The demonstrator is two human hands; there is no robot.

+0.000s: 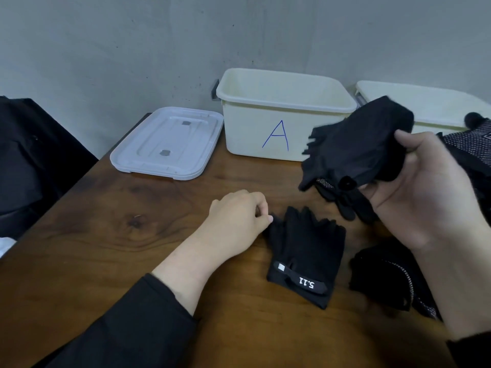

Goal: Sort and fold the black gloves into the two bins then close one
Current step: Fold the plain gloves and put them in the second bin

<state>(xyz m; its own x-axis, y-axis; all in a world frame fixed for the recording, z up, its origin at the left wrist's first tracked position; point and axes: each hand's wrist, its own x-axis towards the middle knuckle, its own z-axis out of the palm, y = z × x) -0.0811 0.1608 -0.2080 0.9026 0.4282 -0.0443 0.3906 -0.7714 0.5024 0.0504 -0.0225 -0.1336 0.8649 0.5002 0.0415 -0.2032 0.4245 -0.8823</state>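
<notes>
My right hand (425, 197) grips a folded black glove (356, 147) raised above the table, just in front of the cream bin marked A (281, 112). A second cream bin (425, 104) stands to its right, partly hidden by the glove. My left hand (239, 216) rests on the table with curled fingers at the edge of a flat fingerless black glove with a 5.11 strap (305, 256). More black gloves (345, 205) lie under the raised one. Another black glove (385, 277) sits at the right near my wrist.
A white bin lid (167, 142) lies upside down left of bin A. A dotted black glove pile (467, 144) sits at the far right. Dark fabric (32, 160) lies beyond the wooden table's (132, 248) left edge. A grey wall stands behind the bins.
</notes>
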